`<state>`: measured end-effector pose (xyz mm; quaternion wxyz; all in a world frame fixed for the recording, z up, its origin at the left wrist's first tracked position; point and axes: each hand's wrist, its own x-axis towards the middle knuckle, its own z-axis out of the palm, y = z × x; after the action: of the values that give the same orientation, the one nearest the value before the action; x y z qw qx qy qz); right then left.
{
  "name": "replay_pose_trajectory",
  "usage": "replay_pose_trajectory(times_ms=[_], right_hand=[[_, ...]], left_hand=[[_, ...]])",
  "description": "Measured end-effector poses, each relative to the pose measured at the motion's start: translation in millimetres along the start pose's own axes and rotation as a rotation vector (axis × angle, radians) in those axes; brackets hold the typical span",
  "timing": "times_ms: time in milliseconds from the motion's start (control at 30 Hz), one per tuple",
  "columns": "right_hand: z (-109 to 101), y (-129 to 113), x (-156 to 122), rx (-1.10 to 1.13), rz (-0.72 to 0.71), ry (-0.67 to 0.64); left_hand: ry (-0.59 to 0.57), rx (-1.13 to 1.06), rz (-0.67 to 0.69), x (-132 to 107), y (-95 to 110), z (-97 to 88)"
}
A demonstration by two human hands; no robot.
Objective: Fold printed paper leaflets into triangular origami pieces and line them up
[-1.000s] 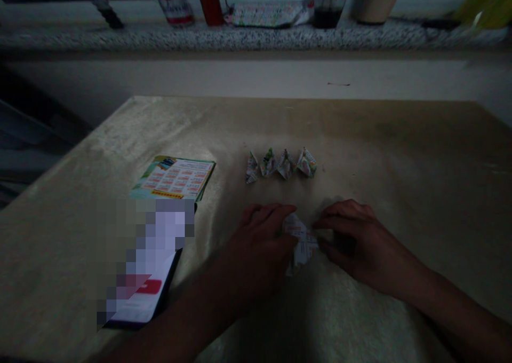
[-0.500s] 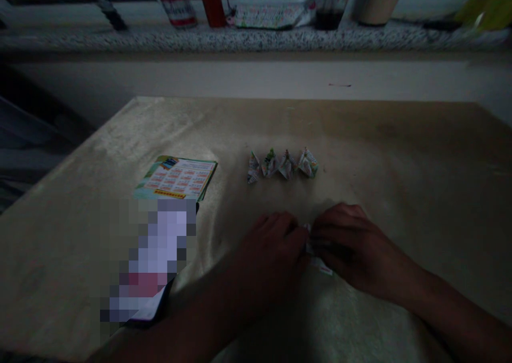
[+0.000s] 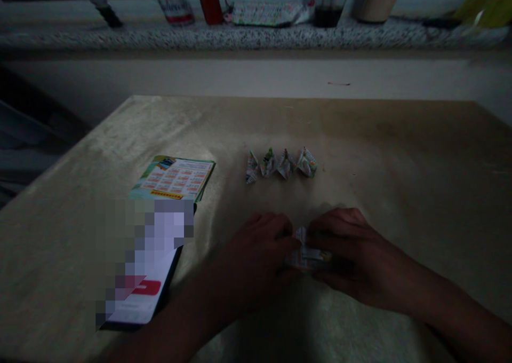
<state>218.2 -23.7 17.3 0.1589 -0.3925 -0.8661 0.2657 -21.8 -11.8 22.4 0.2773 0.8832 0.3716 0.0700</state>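
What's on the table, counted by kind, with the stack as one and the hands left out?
Folded papers in a row: 4
Paper at the hands: 1
Stack of printed sheets: 1
Phone: 1
Total: 7

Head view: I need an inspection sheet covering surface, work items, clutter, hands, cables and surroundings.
Surface: light table, dimly lit, with faint marks.
Work items: printed paper, partly hidden by the hands; four folded pieces in a row beyond it.
Clutter: stack of printed sheets and phone, its screen lit and partly pixelated, both to the left.
Hands: left hand and right hand on either side of the paper, fingers at it; exact grip too dark to tell.
Cables: nothing seen that is plainly one.
Surroundings: speckled sill behind, holding a red bottle, packet and other items.
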Motion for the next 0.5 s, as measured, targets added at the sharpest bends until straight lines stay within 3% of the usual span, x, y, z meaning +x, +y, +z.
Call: replay_pose_trajectory(times_ms=[500], right_hand=[[1.0,3.7,1.2,0.047,-0.035,-0.02]], left_hand=[[-0.001,-0.031,-0.005,-2.0,-3.2,-1.7]])
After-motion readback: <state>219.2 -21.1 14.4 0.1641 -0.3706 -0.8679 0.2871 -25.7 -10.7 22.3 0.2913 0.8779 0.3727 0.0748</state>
